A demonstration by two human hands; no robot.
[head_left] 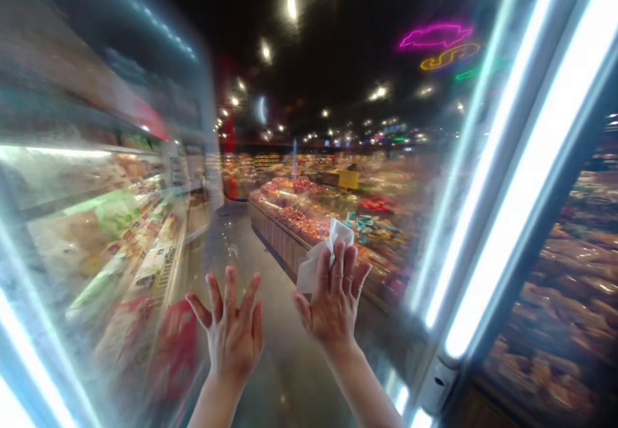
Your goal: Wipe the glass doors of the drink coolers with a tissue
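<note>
My left hand [235, 331] is raised palm away from me, fingers spread, with nothing in it. It appears to rest against a clear glass pane, though the contact point is hard to make out. To its right, my right hand [337, 299] lies flat with its fingers stretched up. Under those fingers is a thin, crumpled white tissue [309, 272], pressed between hand and glass. One folded corner sticks up past the fingertips, and another part spreads out left of the index finger. Whether it is paper or cloth cannot be told.
Bright vertical light tubes [512, 209] run along a frame at the right. Blurred shelves of packaged goods [130, 241] stand at the left. Beyond the glass, a wooden-sided display bin [277, 238] heaped with wrapped goods borders a grey floor [236, 241].
</note>
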